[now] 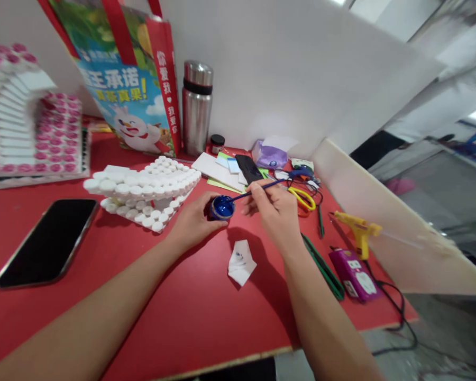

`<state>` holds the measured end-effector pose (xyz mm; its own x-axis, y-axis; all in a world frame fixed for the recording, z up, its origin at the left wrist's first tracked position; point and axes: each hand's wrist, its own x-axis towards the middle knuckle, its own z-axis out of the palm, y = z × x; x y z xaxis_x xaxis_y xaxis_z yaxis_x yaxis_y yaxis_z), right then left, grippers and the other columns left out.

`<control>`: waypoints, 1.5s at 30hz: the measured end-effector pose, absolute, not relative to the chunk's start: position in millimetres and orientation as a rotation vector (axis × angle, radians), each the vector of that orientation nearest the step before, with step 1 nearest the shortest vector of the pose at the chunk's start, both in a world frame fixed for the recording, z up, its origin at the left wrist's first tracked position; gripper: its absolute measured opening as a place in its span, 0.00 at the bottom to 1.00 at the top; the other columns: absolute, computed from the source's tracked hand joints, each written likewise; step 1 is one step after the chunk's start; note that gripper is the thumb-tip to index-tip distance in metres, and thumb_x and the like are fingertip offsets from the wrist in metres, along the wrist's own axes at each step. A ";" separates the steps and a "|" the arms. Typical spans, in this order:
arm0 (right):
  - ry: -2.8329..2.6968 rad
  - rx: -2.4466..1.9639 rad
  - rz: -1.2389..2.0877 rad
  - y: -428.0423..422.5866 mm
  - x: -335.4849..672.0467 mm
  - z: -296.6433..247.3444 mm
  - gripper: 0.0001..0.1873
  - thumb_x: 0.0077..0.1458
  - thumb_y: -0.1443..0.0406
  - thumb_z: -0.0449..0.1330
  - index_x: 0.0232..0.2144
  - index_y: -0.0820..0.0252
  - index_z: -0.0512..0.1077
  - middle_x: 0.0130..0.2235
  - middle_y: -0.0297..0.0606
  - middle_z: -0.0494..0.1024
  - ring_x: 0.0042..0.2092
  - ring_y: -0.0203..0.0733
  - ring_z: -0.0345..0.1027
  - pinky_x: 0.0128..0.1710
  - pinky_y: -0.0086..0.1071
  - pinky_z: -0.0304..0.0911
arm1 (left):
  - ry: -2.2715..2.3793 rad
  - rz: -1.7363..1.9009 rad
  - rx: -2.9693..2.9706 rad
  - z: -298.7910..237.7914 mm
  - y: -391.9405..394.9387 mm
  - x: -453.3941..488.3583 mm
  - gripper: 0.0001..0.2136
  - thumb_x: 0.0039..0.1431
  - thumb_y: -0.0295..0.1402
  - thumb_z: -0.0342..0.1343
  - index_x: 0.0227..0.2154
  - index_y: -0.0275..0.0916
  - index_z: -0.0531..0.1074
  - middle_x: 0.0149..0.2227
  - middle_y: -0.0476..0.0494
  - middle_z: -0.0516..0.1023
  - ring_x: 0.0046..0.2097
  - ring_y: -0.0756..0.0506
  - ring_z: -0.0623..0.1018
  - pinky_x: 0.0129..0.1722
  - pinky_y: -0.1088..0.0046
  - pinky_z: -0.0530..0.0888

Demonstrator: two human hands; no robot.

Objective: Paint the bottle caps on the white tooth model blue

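While the left hand (194, 222) grips the pot of blue paint (222, 207) at mid-frame on the red table (143, 296), the right hand (275, 211) pinches a brush (257, 190), tip in the pot; the white cap model (143, 193) just left shows no blue.

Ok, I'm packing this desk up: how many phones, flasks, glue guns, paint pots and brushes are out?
Phones: 2
Flask: 1
Glue gun: 1
Paint pot: 1
Brush: 1
Total: 6
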<state>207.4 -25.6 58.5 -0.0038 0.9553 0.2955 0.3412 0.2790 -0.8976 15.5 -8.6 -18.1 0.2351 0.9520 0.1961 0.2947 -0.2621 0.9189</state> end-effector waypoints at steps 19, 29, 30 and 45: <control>-1.632 -1.292 0.834 -9.4 204.0 68.7 0.14 0.67 0.54 0.58 0.32 0.56 0.70 0.24 0.32 0.78 0.23 0.36 0.75 0.25 0.27 0.72 | 1.184 1.003 1.677 -10.4 -11.3 14.4 0.22 0.52 0.32 0.69 0.51 0.41 0.75 0.48 0.43 0.83 0.48 0.39 0.81 0.48 0.62 0.75; -1.644 -1.297 0.836 -3.7 213.7 72.3 0.14 0.66 0.54 0.58 0.32 0.56 0.70 0.23 0.32 0.78 0.22 0.38 0.75 0.24 0.29 0.71 | 1.214 0.998 1.696 -14.2 -8.3 14.9 0.24 0.51 0.30 0.70 0.53 0.41 0.75 0.50 0.43 0.83 0.50 0.39 0.82 0.50 0.61 0.76; -1.648 -1.293 0.827 -5.8 214.0 74.7 0.14 0.66 0.54 0.57 0.33 0.56 0.70 0.23 0.32 0.78 0.22 0.38 0.75 0.25 0.29 0.71 | 1.214 0.998 1.696 -14.2 -8.2 14.8 0.24 0.52 0.31 0.70 0.53 0.41 0.75 0.49 0.43 0.83 0.50 0.39 0.82 0.50 0.61 0.76; -1.749 -1.311 0.669 0.2 213.8 80.0 0.13 0.68 0.57 0.56 0.32 0.57 0.70 0.24 0.32 0.78 0.23 0.36 0.74 0.26 0.27 0.70 | 1.250 0.986 1.709 -16.6 -6.4 15.0 0.23 0.51 0.33 0.71 0.51 0.41 0.75 0.50 0.41 0.84 0.50 0.37 0.82 0.52 0.57 0.76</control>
